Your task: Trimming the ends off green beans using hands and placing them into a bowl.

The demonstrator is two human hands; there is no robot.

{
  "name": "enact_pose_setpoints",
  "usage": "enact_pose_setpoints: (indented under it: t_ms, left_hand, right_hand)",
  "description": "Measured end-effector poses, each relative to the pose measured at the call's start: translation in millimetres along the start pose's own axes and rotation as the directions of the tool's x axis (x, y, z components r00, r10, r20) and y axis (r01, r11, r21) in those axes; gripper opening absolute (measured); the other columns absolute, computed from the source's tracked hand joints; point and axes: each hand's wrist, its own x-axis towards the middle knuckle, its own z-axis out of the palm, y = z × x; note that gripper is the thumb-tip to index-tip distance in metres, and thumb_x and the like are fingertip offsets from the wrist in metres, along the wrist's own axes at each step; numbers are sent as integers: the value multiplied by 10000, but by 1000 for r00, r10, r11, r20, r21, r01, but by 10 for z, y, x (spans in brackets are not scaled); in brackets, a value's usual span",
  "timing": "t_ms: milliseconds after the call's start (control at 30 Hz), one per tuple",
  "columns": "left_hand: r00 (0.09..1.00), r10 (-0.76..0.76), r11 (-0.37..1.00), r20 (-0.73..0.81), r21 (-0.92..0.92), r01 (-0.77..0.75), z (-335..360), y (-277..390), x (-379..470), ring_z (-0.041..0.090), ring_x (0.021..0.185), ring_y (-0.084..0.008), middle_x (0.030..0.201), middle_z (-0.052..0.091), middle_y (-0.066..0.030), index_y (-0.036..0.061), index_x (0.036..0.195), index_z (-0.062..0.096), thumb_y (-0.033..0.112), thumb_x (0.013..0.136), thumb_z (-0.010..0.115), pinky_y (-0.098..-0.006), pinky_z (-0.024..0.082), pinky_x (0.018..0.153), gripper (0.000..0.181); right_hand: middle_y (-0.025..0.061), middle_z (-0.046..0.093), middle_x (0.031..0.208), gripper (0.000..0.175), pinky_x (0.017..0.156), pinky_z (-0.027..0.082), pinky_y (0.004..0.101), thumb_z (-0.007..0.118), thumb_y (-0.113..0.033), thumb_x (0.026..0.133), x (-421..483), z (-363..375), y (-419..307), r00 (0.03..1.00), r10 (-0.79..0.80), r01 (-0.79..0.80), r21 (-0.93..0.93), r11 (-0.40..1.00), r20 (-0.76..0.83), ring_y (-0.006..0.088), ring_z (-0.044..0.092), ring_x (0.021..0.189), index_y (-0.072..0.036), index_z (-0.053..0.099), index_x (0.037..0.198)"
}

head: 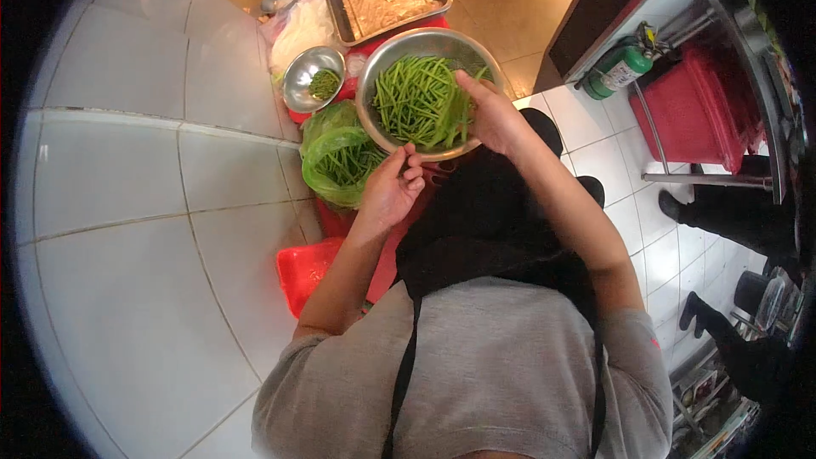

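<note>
Cut green beans (408, 99) fill a large steel bowl (428, 38) in front of me. My right hand (497, 111) is over the bowl's right side, its fingers around a green plastic bag (451, 118) or film lying against the beans. At the near rim is my left hand (396, 188), fingers curled and thumb near the forefinger; whether it pinches anything is unclear. Left of the bowl stands an open green plastic bag (319, 172) holding more beans (349, 162). Behind that bag, a small steel bowl (296, 86) holds short green pieces (324, 84).
A rectangular metal tray (335, 3) lies beyond the large bowl. A tiled wall (115, 166) runs along the left. A red plastic container (306, 268) is by my left forearm. At right are a green fire extinguisher (621, 73), a red bin (692, 108) and other people's legs (733, 210).
</note>
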Motion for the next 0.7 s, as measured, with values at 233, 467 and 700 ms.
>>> enact_pose_setpoints:
  t_ms: [233, 467, 700]
  left_hand:
    - [971, 11, 995, -238, -96, -35, -587, 530, 116, 374, 571, -82, 725, 446, -9, 50, 930, 483, 160, 901, 392, -206, 323, 494, 146]
    - [830, 439, 234, -344, 936, 264, -1451, 1213, 458, 510, 572, -188, 664, 546, -83, 10, 809, 575, 181, 817, 477, -318, 408, 511, 197]
    - [897, 425, -873, 118, 315, 372, -1719, 1281, 320, 587, 744, -319, 778, 594, -177, -3, 805, 605, 135, 746, 475, -417, 454, 669, 199]
  right_hand:
    - [145, 443, 1175, 514, 855, 360, 387, 498, -321, 844, -246, -763, 41, 979, 78, -122, -234, 965, -189, 235, 435, 1085, -27, 314, 1224]
    - [99, 553, 948, 315, 748, 443, 327, 451, -256, 871, -865, -1667, 182, 913, 5, -75, -156, 985, -408, 196, 547, 860, -42, 445, 1101]
    - [91, 527, 823, 262, 667, 479, 314, 496, -200, 846, -1055, -2562, 671, 864, -51, 105, 80, 991, -500, 202, 549, 748, -29, 472, 1043]
